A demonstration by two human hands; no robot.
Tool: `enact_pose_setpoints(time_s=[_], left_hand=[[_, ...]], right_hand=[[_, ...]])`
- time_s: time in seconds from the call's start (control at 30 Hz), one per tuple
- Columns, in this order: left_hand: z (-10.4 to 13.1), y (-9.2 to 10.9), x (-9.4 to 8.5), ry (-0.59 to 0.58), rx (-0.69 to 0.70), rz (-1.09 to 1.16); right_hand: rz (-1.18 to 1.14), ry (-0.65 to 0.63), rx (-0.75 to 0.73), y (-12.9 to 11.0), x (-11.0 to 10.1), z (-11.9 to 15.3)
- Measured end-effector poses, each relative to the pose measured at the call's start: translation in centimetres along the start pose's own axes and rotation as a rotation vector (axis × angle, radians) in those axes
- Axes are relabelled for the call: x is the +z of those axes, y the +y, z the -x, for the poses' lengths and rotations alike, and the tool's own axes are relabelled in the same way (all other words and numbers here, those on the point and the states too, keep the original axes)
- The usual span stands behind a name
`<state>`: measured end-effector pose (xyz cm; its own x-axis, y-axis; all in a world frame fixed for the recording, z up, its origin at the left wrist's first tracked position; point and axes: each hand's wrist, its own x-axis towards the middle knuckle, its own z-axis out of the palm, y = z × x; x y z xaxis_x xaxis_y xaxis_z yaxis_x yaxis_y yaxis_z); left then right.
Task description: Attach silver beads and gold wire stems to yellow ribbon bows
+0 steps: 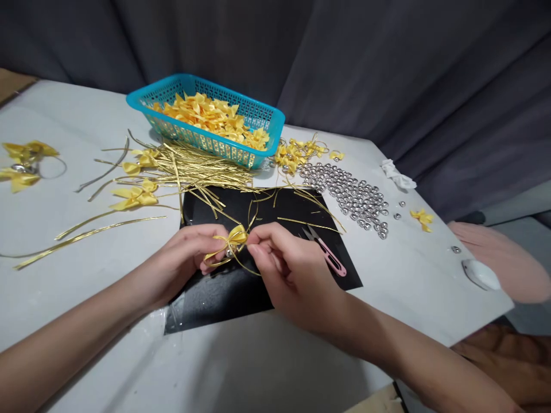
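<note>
- White table [241,373] first, spread beneath everything!
- Black mat [224,307], lying right below both hands.
- Blue basket [276,125], up behind, heaped with yellow ribbon pieces [202,112].
- Gold strands [202,166], bundled in front of it.
- Right hand [297,269]: fingers closed together at the small yellow bow's [237,234] right edge; can't tell exactly what they pinch.
- Left hand [189,249]: thumb and fingers gripping that bow's left side.
- Pink snips [333,259], on the mat beside the right hand.
- And the bow, held over the mat!
</note>
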<state>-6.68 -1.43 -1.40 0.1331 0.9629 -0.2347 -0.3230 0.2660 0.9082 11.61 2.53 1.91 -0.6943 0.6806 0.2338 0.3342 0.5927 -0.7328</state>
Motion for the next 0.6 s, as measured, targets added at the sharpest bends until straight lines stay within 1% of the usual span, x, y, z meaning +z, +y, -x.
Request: enact_pose_setpoints(time_s=[0.2, 0.37, 0.5, 0.6], left_hand=[[-0.1, 0.0, 0.1, -0.002, 0.003, -0.014], [-0.1, 0.1, 0.2, -0.005, 0.002, -0.024], [0.0, 0.2, 0.3, -0.023, -0.019, -0.037], [-0.1, 0.4, 0.3, -0.001, -0.016, 0.013]], right_hand=[[-0.024, -0.019, -0.014, 0.2, 0.0, -0.2], [-0.166, 0.031, -0.026, 0.6, 0.8, -0.4], [-0.258, 0.065, 0.003, 1.1, 1.8, -0.1], [-0.319, 0.091, 0.043, 1.4, 2.3, 0.1]])
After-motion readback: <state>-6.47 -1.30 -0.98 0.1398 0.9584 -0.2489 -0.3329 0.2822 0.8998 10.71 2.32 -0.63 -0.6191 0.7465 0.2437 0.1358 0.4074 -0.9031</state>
